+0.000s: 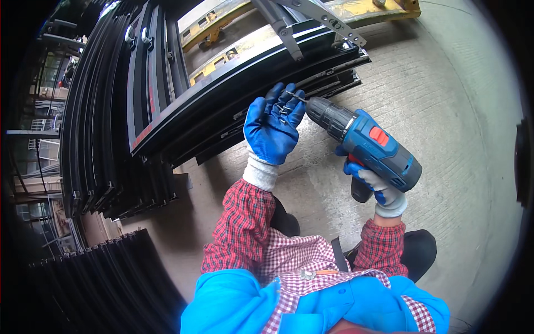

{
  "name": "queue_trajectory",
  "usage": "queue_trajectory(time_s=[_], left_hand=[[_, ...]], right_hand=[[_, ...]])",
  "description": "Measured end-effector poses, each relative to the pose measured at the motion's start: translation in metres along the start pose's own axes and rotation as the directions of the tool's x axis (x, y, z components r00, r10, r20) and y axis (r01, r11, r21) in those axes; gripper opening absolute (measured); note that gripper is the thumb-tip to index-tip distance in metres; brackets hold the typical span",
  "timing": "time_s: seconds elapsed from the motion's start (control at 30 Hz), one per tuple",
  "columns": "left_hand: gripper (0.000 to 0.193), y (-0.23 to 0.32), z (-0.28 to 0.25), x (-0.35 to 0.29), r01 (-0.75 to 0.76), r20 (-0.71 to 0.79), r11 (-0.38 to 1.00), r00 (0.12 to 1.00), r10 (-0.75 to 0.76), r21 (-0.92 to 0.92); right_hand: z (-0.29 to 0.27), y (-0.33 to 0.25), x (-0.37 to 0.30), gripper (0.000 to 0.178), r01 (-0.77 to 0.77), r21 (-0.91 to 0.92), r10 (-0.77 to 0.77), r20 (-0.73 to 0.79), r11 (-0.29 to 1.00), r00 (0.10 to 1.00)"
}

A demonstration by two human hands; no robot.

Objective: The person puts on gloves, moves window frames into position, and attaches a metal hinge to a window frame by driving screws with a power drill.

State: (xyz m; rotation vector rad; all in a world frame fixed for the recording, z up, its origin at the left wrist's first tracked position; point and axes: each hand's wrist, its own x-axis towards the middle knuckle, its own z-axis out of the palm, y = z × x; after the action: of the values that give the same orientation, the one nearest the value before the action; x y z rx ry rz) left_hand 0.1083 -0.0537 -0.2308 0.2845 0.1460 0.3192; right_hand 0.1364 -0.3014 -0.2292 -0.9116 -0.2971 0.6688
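Note:
My left hand [271, 133], in a blue-coated work glove, is turned palm up with its fingers slightly curled. Several small dark screws [284, 110] lie on its fingers. My right hand [370, 178], gloved too, wraps round the handle of a blue and black cordless drill [384, 146] with a red switch. The drill's black chuck points left at the left fingertips. A thin bit [295, 96] sticks out of the chuck and reaches over those fingers, close to the screws; whether a screw sits on its tip I cannot tell.
Just beyond my left hand lie stacked black metal frames [222, 92], with flat grey metal arms [283, 36] on top. Yellow steel supports [245, 39] stand behind. More black profiles [94, 122] are packed at the left, others [111, 273] at lower left. Concrete floor [434, 94] extends right.

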Motion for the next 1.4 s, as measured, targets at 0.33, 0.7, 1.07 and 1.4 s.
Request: queue_trajectory(time_s=[0.33, 0.7, 1.07, 1.4], left_hand=[[0.039, 0.002, -0.005, 0.005, -0.040, 0.031, 0.999, 0.999, 0.040, 0.024], [0.034, 0.017, 0.001, -0.002, -0.129, 0.052, 0.992, 0.990, 0.130, -0.018], [0.036, 0.020, 0.007, -0.006, -0.011, 0.030, 1.000, 0.999, 0.012, -0.026], [0.036, 0.006, 0.016, -0.012, -0.008, -0.071, 0.872, 0.996, 0.049, 0.489]], right_hand=[[0.021, 0.001, 0.012, 0.075, 0.216, -0.389, -0.199, 0.083, 0.895, 0.976], [0.011, 0.006, 0.006, 0.084, 0.092, -0.307, -0.063, 0.105, 0.947, 0.992], [0.034, 0.005, 0.017, 0.078, 0.322, -0.598, -0.275, 0.171, 0.734, 0.946], [0.033, 0.009, 0.021, 0.079, 0.297, -0.502, -0.268, 0.131, 0.813, 0.955]])
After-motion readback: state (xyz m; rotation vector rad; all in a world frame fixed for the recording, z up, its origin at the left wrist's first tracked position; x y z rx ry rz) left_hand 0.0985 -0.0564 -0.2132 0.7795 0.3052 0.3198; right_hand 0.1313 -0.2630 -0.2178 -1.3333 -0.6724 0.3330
